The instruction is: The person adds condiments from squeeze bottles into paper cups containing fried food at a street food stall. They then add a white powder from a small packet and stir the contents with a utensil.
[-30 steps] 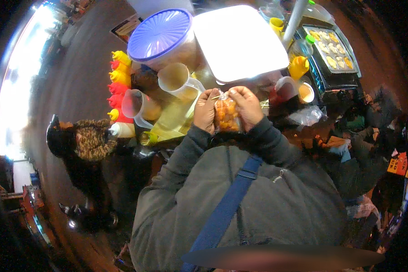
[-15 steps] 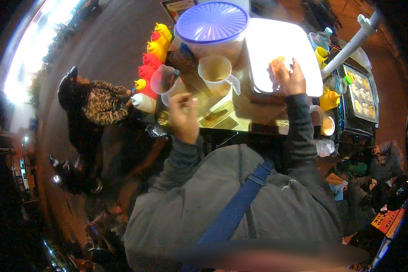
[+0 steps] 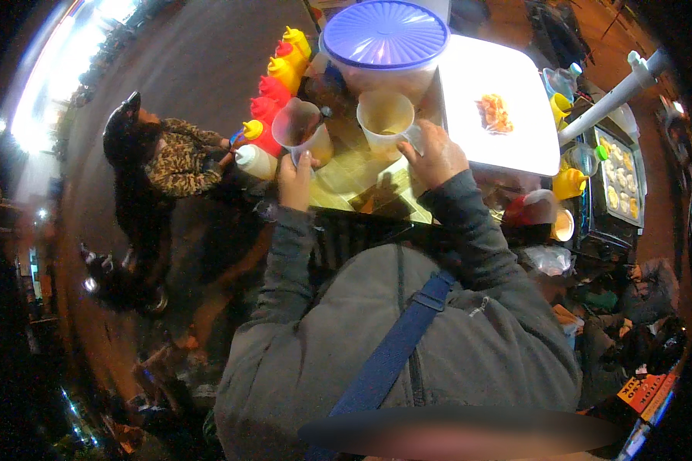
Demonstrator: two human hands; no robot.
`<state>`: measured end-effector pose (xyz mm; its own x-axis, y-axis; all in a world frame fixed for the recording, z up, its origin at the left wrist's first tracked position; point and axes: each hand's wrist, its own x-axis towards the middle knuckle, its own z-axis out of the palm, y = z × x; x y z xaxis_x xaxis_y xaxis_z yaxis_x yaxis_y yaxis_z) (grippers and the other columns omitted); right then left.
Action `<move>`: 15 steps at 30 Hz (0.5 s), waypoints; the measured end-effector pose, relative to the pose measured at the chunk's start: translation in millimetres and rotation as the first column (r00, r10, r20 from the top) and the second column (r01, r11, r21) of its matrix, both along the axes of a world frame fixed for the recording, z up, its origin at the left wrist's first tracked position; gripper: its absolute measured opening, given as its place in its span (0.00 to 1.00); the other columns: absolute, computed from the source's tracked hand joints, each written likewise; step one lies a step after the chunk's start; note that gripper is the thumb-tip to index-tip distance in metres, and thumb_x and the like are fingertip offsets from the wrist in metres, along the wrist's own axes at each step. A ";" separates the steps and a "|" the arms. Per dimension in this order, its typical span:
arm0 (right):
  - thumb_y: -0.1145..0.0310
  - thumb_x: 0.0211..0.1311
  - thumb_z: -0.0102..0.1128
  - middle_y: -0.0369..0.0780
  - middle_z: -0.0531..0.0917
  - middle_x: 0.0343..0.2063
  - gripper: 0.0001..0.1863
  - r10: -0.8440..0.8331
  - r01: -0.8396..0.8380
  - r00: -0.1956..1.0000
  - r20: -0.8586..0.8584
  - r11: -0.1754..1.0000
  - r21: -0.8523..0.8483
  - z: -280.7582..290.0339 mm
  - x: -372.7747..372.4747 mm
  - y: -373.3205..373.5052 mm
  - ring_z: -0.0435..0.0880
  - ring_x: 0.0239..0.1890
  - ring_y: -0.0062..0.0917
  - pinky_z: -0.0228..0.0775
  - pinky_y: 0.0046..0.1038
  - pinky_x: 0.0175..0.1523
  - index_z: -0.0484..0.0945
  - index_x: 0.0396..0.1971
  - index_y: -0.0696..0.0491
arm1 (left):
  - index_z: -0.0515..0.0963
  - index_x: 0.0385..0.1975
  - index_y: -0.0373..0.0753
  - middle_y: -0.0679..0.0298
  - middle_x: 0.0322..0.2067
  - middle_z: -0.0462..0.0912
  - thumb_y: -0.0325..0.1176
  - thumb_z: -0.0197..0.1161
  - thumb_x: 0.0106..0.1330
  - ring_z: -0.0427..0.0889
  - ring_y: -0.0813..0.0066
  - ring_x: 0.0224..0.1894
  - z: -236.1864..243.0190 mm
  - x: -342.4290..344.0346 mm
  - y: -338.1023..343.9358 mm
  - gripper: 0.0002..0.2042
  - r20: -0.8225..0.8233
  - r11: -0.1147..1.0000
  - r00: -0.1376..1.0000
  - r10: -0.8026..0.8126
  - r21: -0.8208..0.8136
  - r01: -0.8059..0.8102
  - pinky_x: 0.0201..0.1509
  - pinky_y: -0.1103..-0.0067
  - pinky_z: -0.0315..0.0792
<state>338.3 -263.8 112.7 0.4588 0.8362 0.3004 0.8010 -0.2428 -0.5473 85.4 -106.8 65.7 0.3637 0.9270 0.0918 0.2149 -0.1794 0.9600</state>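
Observation:
My left hand (image 3: pixel 295 183) is closed against the lower side of a clear plastic jug (image 3: pixel 309 142), with a dark-tipped utensil handle (image 3: pixel 326 112) showing at its rim. Beside it on the right stands a second, cloudy measuring jug (image 3: pixel 375 140) with a pale content low inside. My right hand (image 3: pixel 439 157) has thumb and fingers around this jug's handle (image 3: pixel 414 137). Both jugs are upright on the table. To the right, a small heap of orange food pieces (image 3: pixel 496 114) lies on a bright white tray (image 3: pixel 519 154), out of my hands.
Yellow, red and white squeeze bottles (image 3: pixel 267 109) line the table's left edge. A big tub with a purple lid (image 3: pixel 384 34) stands behind the jugs. At right are a yellow squeeze bottle (image 3: pixel 569 184), a grey pole (image 3: pixel 611 100) and a moulded pan (image 3: pixel 618 180) of food. A person (image 3: pixel 180 157) stands at left.
My right hand has left the orange food on the tray and moved left to the right jug's handle. My left hand has shifted onto the left jug. The view has swung slightly.

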 end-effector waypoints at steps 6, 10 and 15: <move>0.59 0.67 0.59 0.51 0.83 0.37 0.17 0.143 -0.150 0.984 -0.108 0.987 -0.060 -6.4 -9.1 15.1 0.83 0.40 0.49 0.74 0.45 0.44 0.72 0.46 0.56 | 0.73 0.41 0.34 0.63 0.31 0.79 0.36 0.48 0.75 0.77 0.75 0.35 -13.7 -34.1 -50.7 0.11 0.173 0.999 0.984 0.033 0.028 -0.039 0.47 0.76 0.71; 0.60 0.66 0.59 0.51 0.83 0.38 0.17 0.374 -0.369 0.920 -0.117 0.927 0.066 -17.9 -24.7 52.7 0.82 0.41 0.49 0.75 0.45 0.44 0.72 0.46 0.55 | 0.71 0.45 0.33 0.62 0.33 0.79 0.36 0.47 0.75 0.77 0.76 0.36 -1.8 -68.9 -98.9 0.12 0.263 0.993 0.965 0.006 -0.113 0.024 0.47 0.78 0.71; 0.60 0.64 0.61 0.51 0.83 0.38 0.16 0.415 -0.415 0.909 -0.038 0.910 0.013 -23.1 -48.9 126.7 0.82 0.42 0.50 0.74 0.44 0.45 0.72 0.45 0.54 | 0.70 0.49 0.33 0.62 0.37 0.79 0.37 0.48 0.75 0.79 0.76 0.38 6.2 -88.4 -126.6 0.13 0.135 0.994 0.988 -0.069 -0.079 0.080 0.49 0.76 0.74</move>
